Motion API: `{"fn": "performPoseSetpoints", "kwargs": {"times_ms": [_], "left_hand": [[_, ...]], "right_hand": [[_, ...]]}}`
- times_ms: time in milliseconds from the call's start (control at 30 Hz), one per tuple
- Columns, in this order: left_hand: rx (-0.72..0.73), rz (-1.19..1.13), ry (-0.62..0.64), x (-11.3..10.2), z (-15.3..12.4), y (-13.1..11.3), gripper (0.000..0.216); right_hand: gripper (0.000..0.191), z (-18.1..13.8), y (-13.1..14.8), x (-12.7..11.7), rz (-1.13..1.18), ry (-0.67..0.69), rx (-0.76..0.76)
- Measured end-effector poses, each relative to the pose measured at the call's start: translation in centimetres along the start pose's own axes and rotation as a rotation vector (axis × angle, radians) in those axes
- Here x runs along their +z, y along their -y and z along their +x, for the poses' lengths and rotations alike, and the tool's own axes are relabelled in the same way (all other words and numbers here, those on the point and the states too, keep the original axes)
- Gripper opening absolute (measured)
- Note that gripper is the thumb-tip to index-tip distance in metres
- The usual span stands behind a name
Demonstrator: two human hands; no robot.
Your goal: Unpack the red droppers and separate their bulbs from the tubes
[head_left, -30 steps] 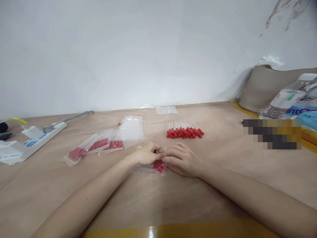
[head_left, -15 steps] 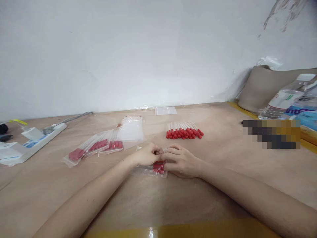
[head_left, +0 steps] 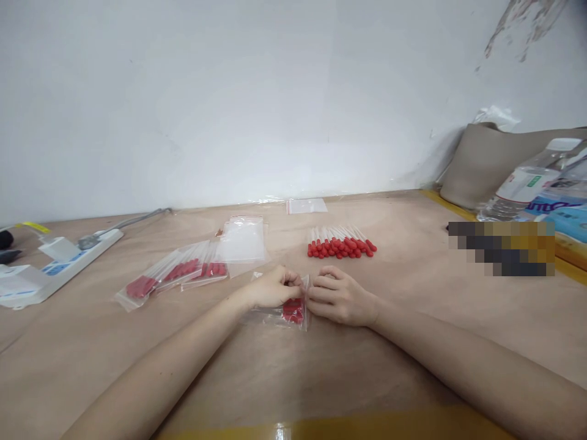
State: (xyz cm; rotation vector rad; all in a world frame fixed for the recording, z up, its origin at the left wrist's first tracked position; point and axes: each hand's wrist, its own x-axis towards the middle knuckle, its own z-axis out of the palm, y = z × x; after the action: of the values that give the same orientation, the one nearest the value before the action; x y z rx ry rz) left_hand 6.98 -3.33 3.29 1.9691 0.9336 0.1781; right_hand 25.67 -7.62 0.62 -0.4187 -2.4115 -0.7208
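Plastic bag (head_left: 274, 318) of red-tipped swabs (head_left: 292, 313) lies at the lower centre of the frame, swabs running left to right, red ends toward the bag's right edge. The left hand (head_left: 275, 286), nearer, overlaps it and pinches its upper right part; the right hand (head_left: 342, 297), fingers curled, meets that edge, though whether it grips I cannot tell

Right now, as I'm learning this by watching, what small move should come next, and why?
I would probably have the right hand press along the near-right edge of the clear bag. Both hands' fingers meet at that end, the left hand over the bag; red tips lie inside, and I cannot tell whether it is sealed.
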Motion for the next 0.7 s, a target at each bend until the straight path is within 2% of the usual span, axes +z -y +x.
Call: {"fn": "performPoseSetpoints", "kwargs": {"times_ms": [67,167,267,433,567,700], "left_hand": [[-0.009,0.084,-0.050,0.3,0.0,0.1,0.015],[-0.030,0.267,-0.195,1.1,-0.1,-0.1,0.020],[0.007,0.401,-0.276,1.9,-0.3,-0.3,0.021],[0.126,0.479,-0.244,2.2,-0.2,-0.3,0.019],[0.084,0.421,-0.219,1.7,0.0,0.0,0.018],[0.030,0.339,-0.136,-0.1,-0.6,-0.3,0.016]], "right_hand": [[0.021,0.1,0.1,-0.1,-0.010,-0.007,-0.015],[0.025,0.1,0.2,0.0,-0.034,-0.028,-0.020],[0.025,0.1,0.3,0.2,-0.052,-0.039,-0.022],[0.029,0.3,0.5,0.1,-0.065,-0.027,0.008],[0.027,0.4,0.4,0.0,-0.025,0.040,0.032],[0.026,0.2,-0.2,-0.2,0.117,0.166,0.022]]}}
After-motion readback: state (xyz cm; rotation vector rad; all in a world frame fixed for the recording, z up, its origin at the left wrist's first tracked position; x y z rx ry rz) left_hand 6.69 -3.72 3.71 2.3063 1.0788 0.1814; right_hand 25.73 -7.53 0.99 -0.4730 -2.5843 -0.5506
